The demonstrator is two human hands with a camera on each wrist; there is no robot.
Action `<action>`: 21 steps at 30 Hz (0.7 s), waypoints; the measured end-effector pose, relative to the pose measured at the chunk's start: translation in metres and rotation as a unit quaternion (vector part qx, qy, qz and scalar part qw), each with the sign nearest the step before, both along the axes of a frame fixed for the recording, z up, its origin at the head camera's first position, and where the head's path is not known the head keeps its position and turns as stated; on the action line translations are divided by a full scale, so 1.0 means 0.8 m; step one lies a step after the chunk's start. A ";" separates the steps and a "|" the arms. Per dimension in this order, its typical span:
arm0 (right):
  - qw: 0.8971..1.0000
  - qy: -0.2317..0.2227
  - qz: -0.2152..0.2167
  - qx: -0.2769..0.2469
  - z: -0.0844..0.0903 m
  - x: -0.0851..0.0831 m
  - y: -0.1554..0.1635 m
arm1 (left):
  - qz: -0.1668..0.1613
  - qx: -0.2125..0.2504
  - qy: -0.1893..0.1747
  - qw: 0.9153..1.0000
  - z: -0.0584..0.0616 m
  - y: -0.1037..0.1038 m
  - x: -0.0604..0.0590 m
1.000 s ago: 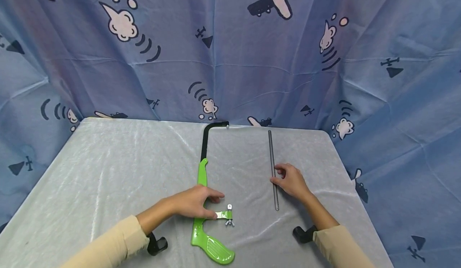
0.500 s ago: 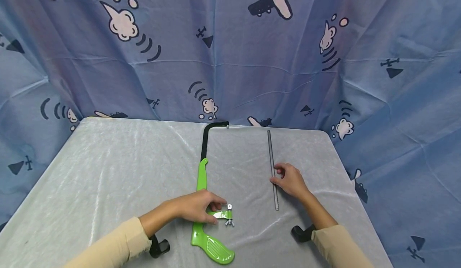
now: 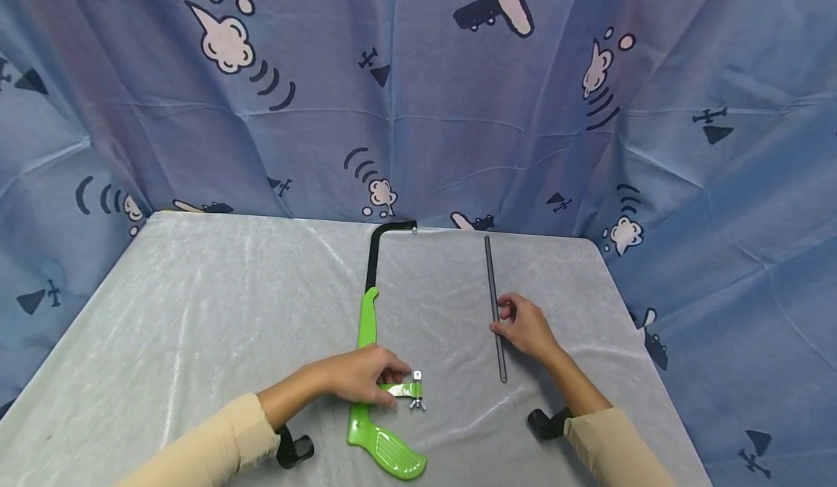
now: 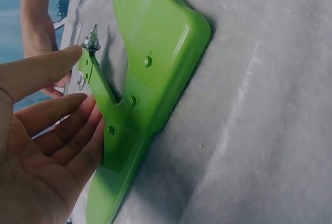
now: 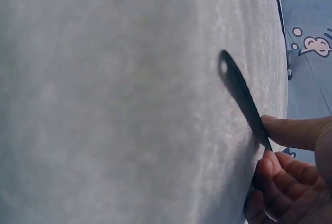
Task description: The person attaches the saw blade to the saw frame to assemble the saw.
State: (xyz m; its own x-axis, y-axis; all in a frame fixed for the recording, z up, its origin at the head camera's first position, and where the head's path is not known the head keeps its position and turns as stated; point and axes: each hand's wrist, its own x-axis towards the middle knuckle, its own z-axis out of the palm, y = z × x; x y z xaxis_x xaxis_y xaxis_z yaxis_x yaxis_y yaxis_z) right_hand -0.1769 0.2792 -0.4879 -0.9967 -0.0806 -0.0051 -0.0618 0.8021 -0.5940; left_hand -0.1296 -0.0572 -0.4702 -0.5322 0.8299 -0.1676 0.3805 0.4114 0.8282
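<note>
A hacksaw frame (image 3: pixel 368 320) with a green handle and a black bent front lies on the table, with a wing nut (image 3: pixel 417 404) on its short green arm. My left hand (image 3: pixel 360 376) holds this frame around the short arm; in the left wrist view its thumb lies near the bolt (image 4: pixel 92 42) and the other fingers touch the green body. Further right, my right hand (image 3: pixel 528 331) pinches a thin dark hacksaw blade (image 3: pixel 492 272) between thumb and fingers. The right wrist view shows the hole at the near end of the blade (image 5: pixel 241 94).
A pale grey velvety cloth (image 3: pixel 261 291) covers the table. Behind it hangs a blue curtain (image 3: pixel 445 73) printed with planes and clouds. Black wrist mounts (image 3: pixel 294 449) show below both sleeves.
My left hand has shifted slightly nearer and to the right over the frame's short arm. The blade's far end has swung slightly left in my right hand.
</note>
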 end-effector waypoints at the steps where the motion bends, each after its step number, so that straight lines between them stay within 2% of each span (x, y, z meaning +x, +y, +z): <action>1: 1.000 -0.001 -0.001 -0.001 0.000 0.000 0.000 | -0.001 0.002 -0.005 1.000 0.000 0.000 0.000; 6: 1.000 -0.007 -0.009 -0.009 0.001 -0.001 -0.001 | 0.000 0.008 -0.025 1.000 -0.002 0.001 0.001; 16: 0.999 -0.039 -0.006 -0.030 0.003 -0.004 0.000 | 0.006 0.010 -0.032 0.999 -0.005 0.002 0.001; 21: 0.996 -0.059 -0.011 -0.069 0.006 -0.007 0.002 | 0.003 0.013 -0.031 0.999 -0.004 0.003 0.001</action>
